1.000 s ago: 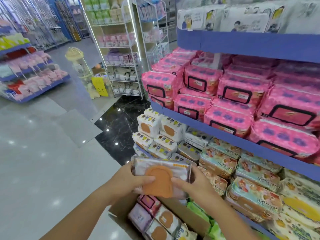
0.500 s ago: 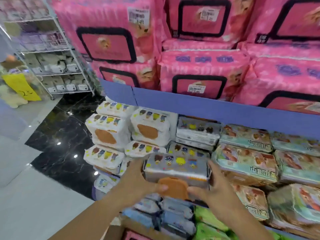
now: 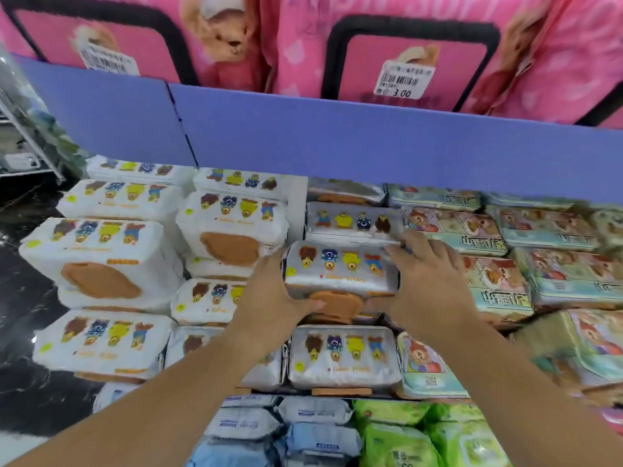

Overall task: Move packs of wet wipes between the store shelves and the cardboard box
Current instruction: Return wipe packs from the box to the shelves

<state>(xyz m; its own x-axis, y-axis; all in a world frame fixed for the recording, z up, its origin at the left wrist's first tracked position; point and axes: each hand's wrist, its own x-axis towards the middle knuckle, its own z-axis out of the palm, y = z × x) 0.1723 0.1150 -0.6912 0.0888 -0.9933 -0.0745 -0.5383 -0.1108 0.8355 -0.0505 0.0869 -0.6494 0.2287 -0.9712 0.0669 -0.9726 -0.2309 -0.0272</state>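
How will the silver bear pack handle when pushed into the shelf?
The silver pack probably squashes slightly: its film looks soft and rounded at the edges. Its brown lid looks rigid, so that face should stay flat. Glossy film may slide easily; the left hand and right hand grip opposite sides, likely steadying it.

- The pack of wet wipes (image 3: 340,269) sits mid-shelf, held between the left hand (image 3: 273,298) at its left end and the right hand (image 3: 428,281) at its right end
- Just behind it lies a rear pack (image 3: 354,222); before it, nearer the camera, a front pack (image 3: 342,358)
- The left stacks (image 3: 101,257) stand to its left, packs piled on one another; the right stacks (image 3: 499,288) lie to its right, beyond the right hand
- The shelf edge (image 3: 337,139) runs above all these, with large packs (image 3: 421,45) standing on the shelf above
- The lower packs (image 3: 303,433) lie one shelf down, below the front pack
- The floor (image 3: 27,332) lies left of the shelving, a wire rack (image 3: 20,136) at far left
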